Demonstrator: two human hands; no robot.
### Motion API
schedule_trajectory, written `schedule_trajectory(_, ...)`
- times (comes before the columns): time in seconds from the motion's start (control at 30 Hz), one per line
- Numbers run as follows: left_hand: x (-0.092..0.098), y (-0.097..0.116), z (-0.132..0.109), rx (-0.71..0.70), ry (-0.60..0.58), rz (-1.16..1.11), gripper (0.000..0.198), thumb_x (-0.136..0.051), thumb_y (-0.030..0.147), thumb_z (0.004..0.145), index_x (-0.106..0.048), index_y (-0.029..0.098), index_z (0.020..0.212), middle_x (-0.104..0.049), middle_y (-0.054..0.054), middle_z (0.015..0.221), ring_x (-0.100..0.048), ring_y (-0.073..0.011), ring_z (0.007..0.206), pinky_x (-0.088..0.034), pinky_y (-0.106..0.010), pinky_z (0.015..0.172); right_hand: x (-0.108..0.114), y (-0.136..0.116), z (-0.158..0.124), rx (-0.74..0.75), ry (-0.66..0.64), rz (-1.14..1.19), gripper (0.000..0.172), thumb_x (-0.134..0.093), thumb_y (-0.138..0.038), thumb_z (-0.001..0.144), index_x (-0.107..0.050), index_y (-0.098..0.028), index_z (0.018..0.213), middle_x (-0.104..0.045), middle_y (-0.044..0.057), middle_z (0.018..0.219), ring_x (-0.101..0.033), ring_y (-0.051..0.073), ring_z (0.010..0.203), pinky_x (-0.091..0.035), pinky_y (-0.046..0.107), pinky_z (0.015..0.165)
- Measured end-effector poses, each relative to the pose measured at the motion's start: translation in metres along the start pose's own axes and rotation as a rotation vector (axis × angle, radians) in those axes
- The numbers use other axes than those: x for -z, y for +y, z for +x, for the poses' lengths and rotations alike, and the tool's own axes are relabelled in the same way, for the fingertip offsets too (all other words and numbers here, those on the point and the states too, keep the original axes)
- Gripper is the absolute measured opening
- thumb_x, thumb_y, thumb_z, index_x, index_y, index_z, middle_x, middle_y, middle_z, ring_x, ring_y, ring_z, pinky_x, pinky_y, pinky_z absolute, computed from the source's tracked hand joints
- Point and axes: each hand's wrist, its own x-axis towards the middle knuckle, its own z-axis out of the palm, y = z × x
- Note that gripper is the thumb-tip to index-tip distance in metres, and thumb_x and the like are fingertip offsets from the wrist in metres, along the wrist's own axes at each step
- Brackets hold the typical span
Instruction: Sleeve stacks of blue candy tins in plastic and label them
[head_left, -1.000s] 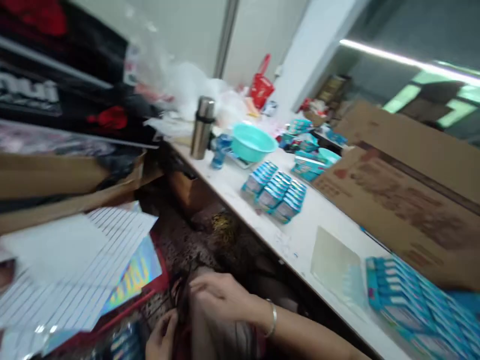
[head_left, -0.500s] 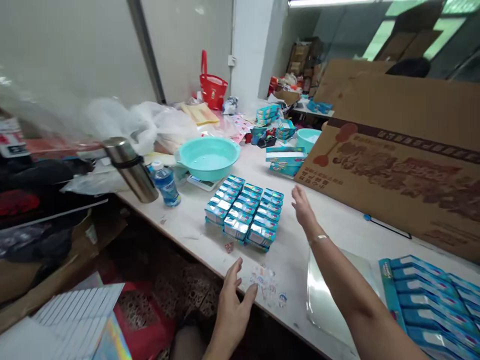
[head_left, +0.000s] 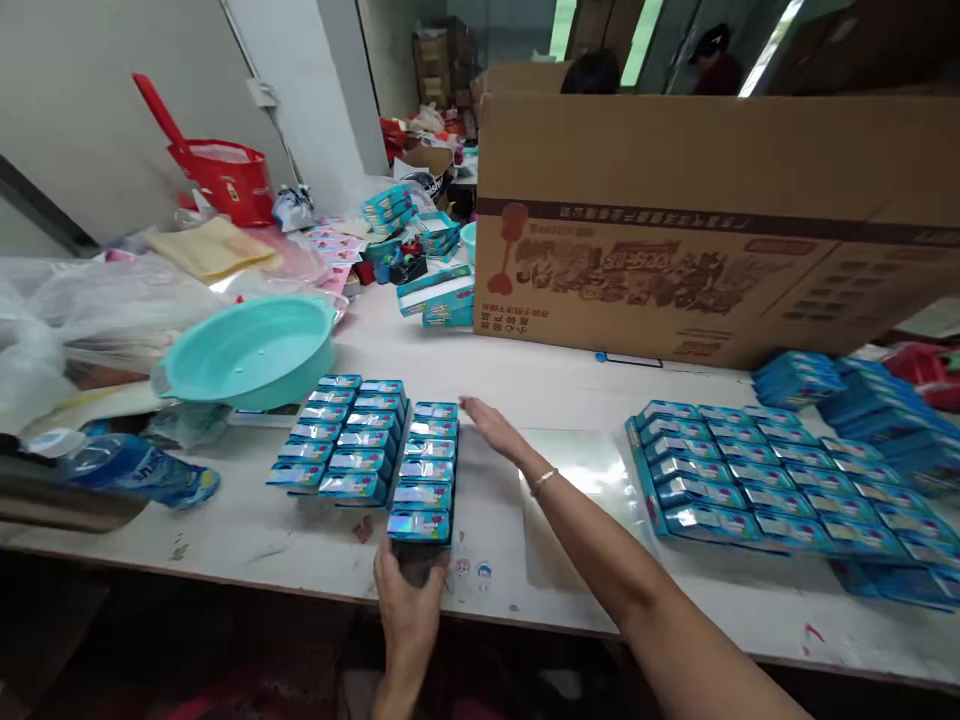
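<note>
Small blue boxes with shiny tops stand on the white table in three rows. A narrow gap parts the right-hand row of blue boxes (head_left: pixel 426 468) from the two left rows (head_left: pixel 346 440). My left hand (head_left: pixel 407 598) grips the near end of the right row, thumb on one side and fingers on the other. At the far end of that row, my right hand (head_left: pixel 491 428) lies alongside with its fingers stretched out together; whether it touches the boxes I cannot tell. A clear plastic sheet (head_left: pixel 551 520) lies partly beneath my right forearm.
A larger block of blue boxes (head_left: pixel 720 470) stands at the right, with stacked blue packs (head_left: pixel 799 380) behind. A big cardboard carton (head_left: pixel 675 220) rises at the back. Leftward are a turquoise basin (head_left: pixel 251 345), a blue bottle (head_left: pixel 142 470) and a red bag (head_left: pixel 229 185).
The view has turned right. My left hand has gone from open beside the table edge to gripping the right row's near end. That row now stands slightly apart; my right hand remains beside its far end.
</note>
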Motion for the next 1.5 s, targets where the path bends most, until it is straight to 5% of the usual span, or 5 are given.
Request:
schedule_trajectory(0.23, -0.015, 0.021, -0.011, -0.098, 0.065, -0.101, 0.073, -0.069, 0.045, 0.074, -0.050, 0.008, 0.134, -0.057, -0.022, 0.130, -0.049, -0.0369, 0.128, -0.039, -0.051, 0.110, 0.086, 0.053, -0.100, -0.148, 0.289, -0.534, 0.040, -0.044, -0.032, 0.096, -0.063, -0.007, 0.120, -0.048, 0.028, 0.143, -0.026, 0.041, 0.142, -0.014, 0.060, 0.113)
schedule_trajectory(0.6, 0.005, 0.042, -0.057, -0.042, -0.098, -0.464, 0.077, -0.075, 0.050, 0.069, -0.052, 0.013, 0.133, -0.055, -0.023, 0.140, -0.057, -0.0339, 0.125, -0.049, -0.045, 0.100, 0.076, 0.056, -0.122, -0.149, 0.356, -0.777, 0.027, -0.061, -0.040, 0.095, -0.065, -0.015, 0.104, -0.066, 0.007, 0.109, -0.063, 0.021, 0.101, -0.049, 0.044, 0.094)
schedule_trajectory(0.9, 0.010, 0.079, -0.100, -0.145, -0.284, -0.549, 0.055, -0.067, 0.053, 0.076, -0.067, 0.012, 0.113, -0.072, -0.017, 0.108, -0.068, -0.0284, 0.100, -0.054, -0.039, 0.086, 0.079, 0.062, -0.136, -0.073, 0.454, -0.776, 0.029, -0.040, -0.024, 0.100, -0.068, -0.016, 0.105, -0.066, 0.014, 0.118, -0.051, 0.025, 0.116, -0.031, 0.036, 0.098)
schedule_trajectory(1.33, -0.141, 0.183, 0.037, -0.241, -0.473, 0.043, 0.054, -0.072, 0.022, 0.071, -0.061, 0.008, 0.122, -0.060, -0.024, 0.133, -0.048, -0.0374, 0.134, -0.037, -0.045, 0.110, 0.083, 0.089, -0.124, -0.044, 0.528, -0.578, 0.030, -0.045, -0.028, 0.094, -0.073, -0.020, 0.088, -0.074, 0.010, 0.103, -0.060, 0.027, 0.101, -0.034, 0.038, 0.089)
schedule_trajectory(1.5, -0.172, 0.189, 0.065, -0.267, -0.643, -0.073, 0.026, -0.075, 0.030, 0.073, -0.064, 0.013, 0.088, -0.071, -0.009, 0.081, -0.070, -0.0250, 0.085, -0.054, -0.034, 0.079, 0.077, 0.098, -0.125, 0.008, 0.615, -0.484, 0.036, -0.041, -0.036, 0.095, -0.071, -0.018, 0.106, -0.072, 0.013, 0.114, -0.058, 0.029, 0.111, -0.030, 0.045, 0.102)
